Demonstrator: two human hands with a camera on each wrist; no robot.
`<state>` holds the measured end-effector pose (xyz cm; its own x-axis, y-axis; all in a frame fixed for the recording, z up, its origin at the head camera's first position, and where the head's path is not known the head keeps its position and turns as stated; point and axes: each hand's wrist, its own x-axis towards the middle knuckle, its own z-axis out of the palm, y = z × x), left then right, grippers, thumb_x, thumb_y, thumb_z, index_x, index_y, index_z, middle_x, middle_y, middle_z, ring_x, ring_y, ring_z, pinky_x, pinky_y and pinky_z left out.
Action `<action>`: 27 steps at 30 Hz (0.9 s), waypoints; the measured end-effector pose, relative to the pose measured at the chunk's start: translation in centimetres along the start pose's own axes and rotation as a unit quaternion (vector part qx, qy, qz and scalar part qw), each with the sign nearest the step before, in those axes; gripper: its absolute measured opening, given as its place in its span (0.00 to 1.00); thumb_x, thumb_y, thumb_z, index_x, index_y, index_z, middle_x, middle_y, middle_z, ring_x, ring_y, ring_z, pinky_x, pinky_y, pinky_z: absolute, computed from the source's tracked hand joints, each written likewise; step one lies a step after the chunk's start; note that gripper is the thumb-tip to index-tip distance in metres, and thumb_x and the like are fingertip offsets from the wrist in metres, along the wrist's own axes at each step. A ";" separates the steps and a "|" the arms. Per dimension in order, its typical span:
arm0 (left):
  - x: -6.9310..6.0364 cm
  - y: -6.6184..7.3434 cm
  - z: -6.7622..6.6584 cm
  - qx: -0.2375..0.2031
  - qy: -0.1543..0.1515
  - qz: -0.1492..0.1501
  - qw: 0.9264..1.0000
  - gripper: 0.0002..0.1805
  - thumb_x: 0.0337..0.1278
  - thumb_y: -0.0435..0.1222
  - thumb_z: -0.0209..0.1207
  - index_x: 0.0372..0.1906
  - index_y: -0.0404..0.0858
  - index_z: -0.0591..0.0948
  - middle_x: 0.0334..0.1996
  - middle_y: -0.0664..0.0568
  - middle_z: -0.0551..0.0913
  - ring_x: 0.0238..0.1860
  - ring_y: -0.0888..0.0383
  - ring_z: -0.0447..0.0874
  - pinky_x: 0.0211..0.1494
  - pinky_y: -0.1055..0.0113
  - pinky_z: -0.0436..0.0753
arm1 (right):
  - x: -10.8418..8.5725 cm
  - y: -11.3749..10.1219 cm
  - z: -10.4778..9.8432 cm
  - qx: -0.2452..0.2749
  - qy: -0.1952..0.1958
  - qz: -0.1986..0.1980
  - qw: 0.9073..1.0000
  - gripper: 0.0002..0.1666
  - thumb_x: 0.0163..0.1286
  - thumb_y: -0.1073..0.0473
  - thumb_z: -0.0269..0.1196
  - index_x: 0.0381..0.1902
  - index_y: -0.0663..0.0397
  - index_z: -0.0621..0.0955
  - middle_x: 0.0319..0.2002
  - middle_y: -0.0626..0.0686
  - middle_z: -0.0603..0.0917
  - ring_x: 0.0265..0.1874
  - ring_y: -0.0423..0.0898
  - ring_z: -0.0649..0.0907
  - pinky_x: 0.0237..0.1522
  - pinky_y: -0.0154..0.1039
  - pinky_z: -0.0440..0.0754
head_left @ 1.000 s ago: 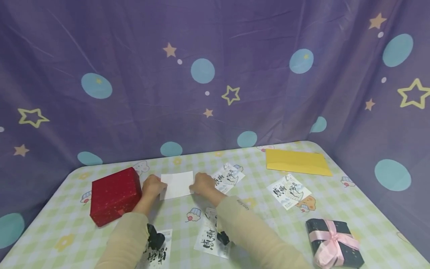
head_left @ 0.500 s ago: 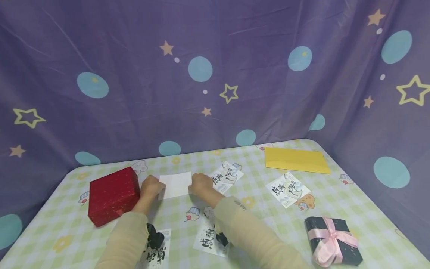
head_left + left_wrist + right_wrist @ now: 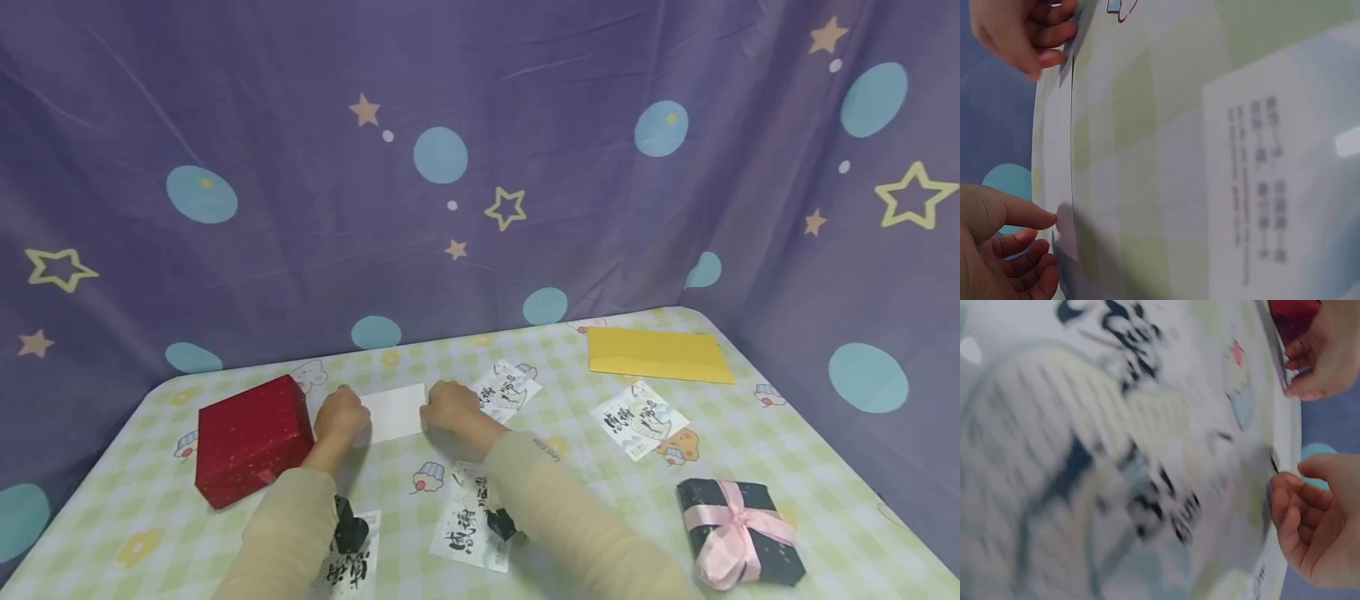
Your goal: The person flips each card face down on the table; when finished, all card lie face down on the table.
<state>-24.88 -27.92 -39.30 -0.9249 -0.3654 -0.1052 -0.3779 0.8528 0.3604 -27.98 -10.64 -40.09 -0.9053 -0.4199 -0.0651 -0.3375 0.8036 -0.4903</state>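
Behind everything hangs a purple fabric curtain (image 3: 300, 217) patterned with pale blue ovals and stars, and before you spreads a green-and-white checked tablecloth (image 3: 585, 458) printed with flowers and cupcakes. Your long pale beige sleeves (image 3: 577, 525) reach across it from the near side. On the left, near your left hand (image 3: 342, 414), sits a red speckled box (image 3: 255, 437); towards the far right corner lies a flat yellow paper envelope (image 3: 660, 356). On the right, closer to you, rests a flat black gift box (image 3: 776, 560) tied with a pink ribbon bow (image 3: 726, 552). Four white paper cards with black brush lettering (image 3: 637, 421) are scattered about: one on the near side of the envelope, one just to the right of your right hand (image 3: 452, 407) and partly hidden by it, and two nearer you, partly covered in the head view by your arms and the small black devices (image 3: 501, 524) at your wrists. Your plain white rectangular card (image 3: 395, 412) is between your two hands, left of centre in the table's far half; I cannot tell whether it touches the cloth or sits just above. Your left hand pinches its left end, thumb straight onto the card, other fingers curled. Your right hand pinches the right end between thumb and index finger, remaining fingers bent towards the palm.
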 end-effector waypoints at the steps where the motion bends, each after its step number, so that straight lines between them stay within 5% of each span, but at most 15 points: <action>1: 0.0 0.2 0.1 0.004 0.003 0.005 1.000 0.15 0.43 0.30 0.51 0.38 0.24 0.70 0.37 0.32 0.75 0.40 0.39 0.75 0.40 0.51 0.76 | 0.0 0.2 -0.5 0.012 -0.009 -0.007 1.000 0.13 0.60 0.53 0.57 0.19 0.52 0.78 0.13 0.45 0.76 0.14 0.41 0.73 0.17 0.33 0.69; 11: -0.5 3.3 1.0 -0.053 0.048 0.076 0.995 0.13 0.49 0.33 0.49 0.40 0.29 0.73 0.39 0.36 0.78 0.39 0.41 0.76 0.39 0.51 0.74 | 0.3 3.1 -6.2 0.091 -0.060 -0.067 0.992 0.16 0.66 0.55 0.53 0.34 0.61 0.81 0.23 0.51 0.82 0.26 0.51 0.82 0.24 0.36 0.79; 17: -1.4 6.5 1.4 -0.097 0.045 0.097 0.989 0.16 0.50 0.35 0.47 0.45 0.33 0.74 0.41 0.38 0.79 0.36 0.45 0.77 0.37 0.54 0.74 | 0.3 5.4 -8.6 0.098 -0.043 -0.065 0.992 0.15 0.66 0.56 0.52 0.34 0.62 0.81 0.22 0.52 0.81 0.27 0.54 0.82 0.30 0.43 0.81; 27: -3.3 10.7 3.2 -0.131 0.027 0.158 0.978 0.16 0.49 0.32 0.49 0.46 0.34 0.74 0.32 0.47 0.80 0.25 0.55 0.75 0.32 0.61 0.75 | -0.7 10.5 -12.2 0.128 0.006 -0.024 0.992 0.13 0.65 0.58 0.53 0.33 0.62 0.79 0.23 0.53 0.81 0.21 0.48 0.80 0.25 0.37 0.79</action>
<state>-25.97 -16.34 -38.08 -0.9878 -0.1228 0.0961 -0.0423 0.8040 0.5932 -34.08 3.24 -34.55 -0.8933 -0.4486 -0.0280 -0.3045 0.6496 -0.6966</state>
